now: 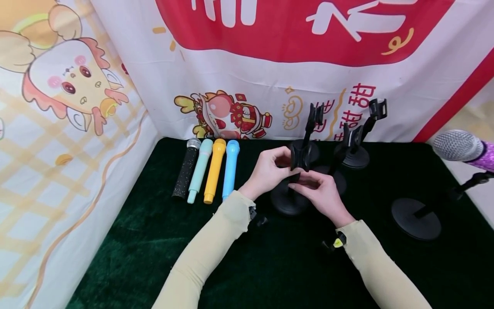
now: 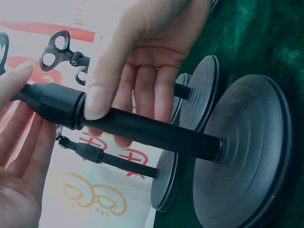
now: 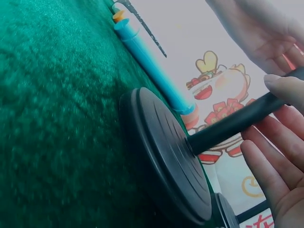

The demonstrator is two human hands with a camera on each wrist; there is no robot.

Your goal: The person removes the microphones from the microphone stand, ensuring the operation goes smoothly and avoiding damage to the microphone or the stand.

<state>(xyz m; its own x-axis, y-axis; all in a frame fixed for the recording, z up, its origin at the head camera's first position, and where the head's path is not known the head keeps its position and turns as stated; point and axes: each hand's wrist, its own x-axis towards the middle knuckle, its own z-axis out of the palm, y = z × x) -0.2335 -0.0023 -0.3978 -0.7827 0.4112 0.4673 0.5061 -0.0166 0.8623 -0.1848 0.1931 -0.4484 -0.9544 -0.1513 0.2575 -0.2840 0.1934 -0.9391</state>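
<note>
Both hands are on a black desktop microphone stand (image 1: 289,201) with a round base, which stands upright on the green cloth. My left hand (image 1: 270,171) is at the upper part, just below the clip; in the left wrist view its thumb and fingers hold the ribbed collar (image 2: 57,105). Lower down, my right hand (image 1: 322,195) pinches the pole (image 2: 161,137) between thumb and fingers, just under that collar. In the right wrist view the thumb presses one side of the pole and the fingers lie along the other. The stand's clip (image 1: 300,155) holds nothing.
Left of the hands lie a black speckled microphone (image 1: 186,169), a mint one (image 1: 200,169), a yellow one (image 1: 214,171) and a blue one (image 1: 230,167). Several black stands (image 1: 356,157) stand behind. At right, another stand (image 1: 416,219) bears a purple microphone (image 1: 459,146). A printed curtain (image 1: 239,73) hangs behind.
</note>
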